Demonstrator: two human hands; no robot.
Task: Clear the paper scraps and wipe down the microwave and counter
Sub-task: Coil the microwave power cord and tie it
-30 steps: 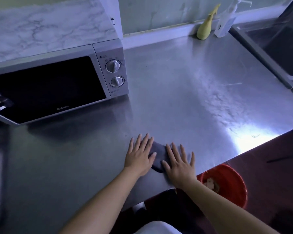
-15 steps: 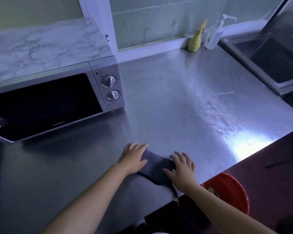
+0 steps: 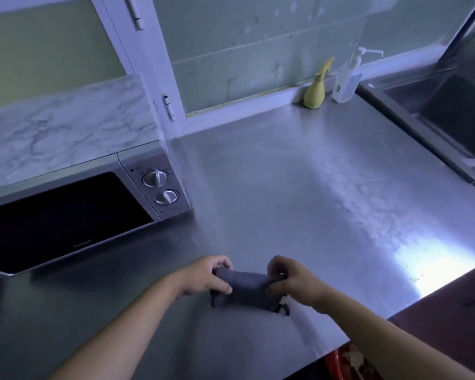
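While being folded, head view: dark cloth [image 3: 244, 285] pinched at either end by curled fingers of left hand [image 3: 206, 275] and right hand [image 3: 295, 281], low over counter [image 3: 285, 187] near its front edge; microwave [image 3: 66, 215] at left. Likely step: readying cloth for wiping; next, press flat and sweep.

Both bare forearms reach in from the bottom of the view. The left comes from about 7 o'clock and points toward 1 o'clock, and the right comes from about 4 o'clock and points toward 10 o'clock, so the wrists converge. The left hand [image 3: 206, 275] has its fingers curled, thumb underneath, pinching one end of a dark cloth [image 3: 244, 287]. The right hand [image 3: 292, 278], at its 3 o'clock, is curled the same way on the other end. The knuckles of both face up
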